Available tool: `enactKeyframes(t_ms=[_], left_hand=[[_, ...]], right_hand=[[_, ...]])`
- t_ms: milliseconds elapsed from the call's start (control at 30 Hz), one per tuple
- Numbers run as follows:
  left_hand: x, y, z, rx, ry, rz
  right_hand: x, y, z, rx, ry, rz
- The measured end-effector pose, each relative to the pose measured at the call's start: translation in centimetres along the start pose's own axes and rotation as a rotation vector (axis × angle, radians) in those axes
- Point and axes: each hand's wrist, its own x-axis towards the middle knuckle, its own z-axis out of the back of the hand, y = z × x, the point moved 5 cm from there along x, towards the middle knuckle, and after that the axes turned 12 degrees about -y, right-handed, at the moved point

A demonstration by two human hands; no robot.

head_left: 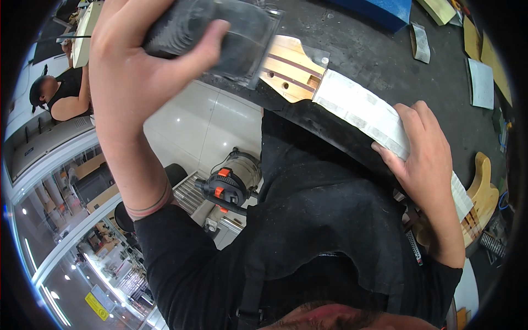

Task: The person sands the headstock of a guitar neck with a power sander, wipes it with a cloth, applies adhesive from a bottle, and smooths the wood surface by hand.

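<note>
My left hand (148, 69) is raised at the upper left, its thumb pressed on a dark, partly see-through plastic case (245, 47) with ridged shapes inside. Motion blurs the case, and its far side is cut off by the picture's edge. Just beyond its corner lies the headstock (294, 69) of a guitar, pale wood with dark stripes and round holes. White masking covering (355, 107) runs along the neck. My right hand (426, 146) grips the covered neck, thumb on the near edge. The guitar's pale wooden body (484, 201) shows at the right.
The dark workbench (363, 60) holds a blue block (379, 11) and several paper-covered pieces, including a whitish pad (481, 82). A vacuum cleaner (231, 179) stands on the tiled floor. Another person (69, 93) is at the far left.
</note>
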Motion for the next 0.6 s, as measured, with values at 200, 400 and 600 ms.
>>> enactKeyframes(t_ms=[200,400,600], left_hand=[[-0.7,2.4,0.0,0.001,-0.019,0.031],[0.9,-1.1,-0.1,-0.026,0.023,-0.044],[-0.4,0.5,0.1,0.033,-0.064,-0.026]], right_hand=[[-0.1,0.0,0.1,-0.004,-0.01,0.008],[-0.1,-0.1,-0.1,-0.01,-0.024,0.004],[0.0,-0.1,0.0,-0.009,-0.012,-0.011]])
